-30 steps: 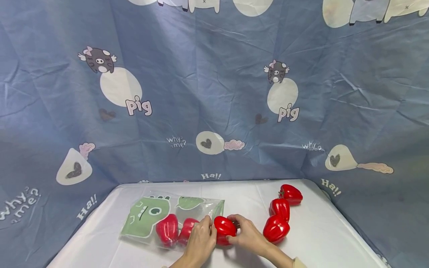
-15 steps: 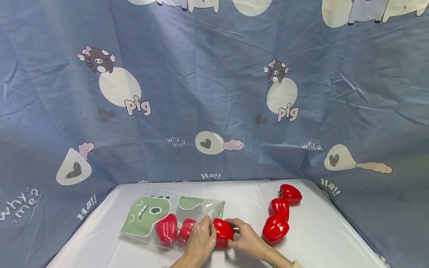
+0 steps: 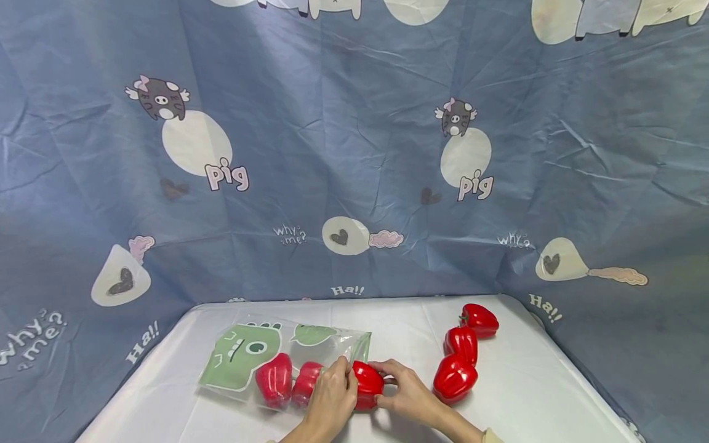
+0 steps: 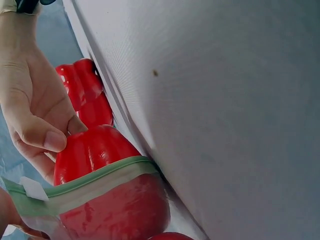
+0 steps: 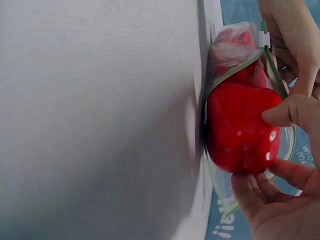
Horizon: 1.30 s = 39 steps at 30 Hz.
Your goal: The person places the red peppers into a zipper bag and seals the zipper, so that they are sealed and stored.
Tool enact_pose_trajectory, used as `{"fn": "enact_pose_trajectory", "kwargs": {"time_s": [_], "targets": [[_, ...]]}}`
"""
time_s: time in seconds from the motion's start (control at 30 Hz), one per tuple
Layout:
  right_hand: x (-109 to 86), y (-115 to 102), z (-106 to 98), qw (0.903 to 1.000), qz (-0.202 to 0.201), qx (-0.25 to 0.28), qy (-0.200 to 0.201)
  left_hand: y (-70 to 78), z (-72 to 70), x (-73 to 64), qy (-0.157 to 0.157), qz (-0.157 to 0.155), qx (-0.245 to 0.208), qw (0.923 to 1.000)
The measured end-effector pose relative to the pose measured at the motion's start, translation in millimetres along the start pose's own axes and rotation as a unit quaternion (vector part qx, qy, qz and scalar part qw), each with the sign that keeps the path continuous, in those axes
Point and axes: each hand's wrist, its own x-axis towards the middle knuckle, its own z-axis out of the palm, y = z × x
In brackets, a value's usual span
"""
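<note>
A clear zip bag [image 3: 310, 351] with a green monster print lies on the table, two red bell peppers [image 3: 274, 380] inside it. My left hand [image 3: 331, 391] pinches the edge of the bag's mouth, close to the white slider [image 5: 264, 39]. With thumb and fingers my right hand [image 3: 407, 394] grips another red bell pepper [image 3: 368, 384], its near end partly within the open mouth. In the left wrist view the green zip strip [image 4: 100, 175] crosses over this bell pepper [image 4: 95, 150]. The right wrist view shows the strip spread on either side of it.
To the right, three more red bell peppers [image 3: 455, 378] stand in a slanting row toward the back corner. White cloth covers the table [image 3: 410, 332], and a blue printed curtain [image 3: 354, 154] hangs behind and along both sides.
The bell pepper in my right hand has shifted slightly left, deeper into the bag's mouth, and the right hand has followed it. My left hand stays at the bag's edge.
</note>
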Motion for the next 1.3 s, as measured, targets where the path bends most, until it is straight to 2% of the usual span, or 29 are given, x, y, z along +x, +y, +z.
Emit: {"fn": "enact_pose_trajectory", "kwargs": {"time_s": [0.3, 0.6, 0.8, 1.3], "targets": [[6.2, 0.9, 3.7, 0.9988, 0.010, 0.049, -0.002, -0.5, 1.0, -1.2, 0.021, 0.014, 0.001, 0.9997], [9.1, 0.3, 4.8, 0.9967, 0.017, 0.078, -0.016, -0.9, 1.0, -2.0, 0.011, 0.004, 0.001, 0.9999], [9.8, 2.1, 6.8, 0.9952, 0.007, 0.096, -0.020, -1.0, 1.3, -2.0, 0.015, 0.006, 0.003, 0.9999], [17.3, 4.1, 15.5, 0.9844, -0.004, 0.174, -0.026, -0.9, 2.0, -0.9, 0.019, 0.011, 0.003, 0.9998]]}}
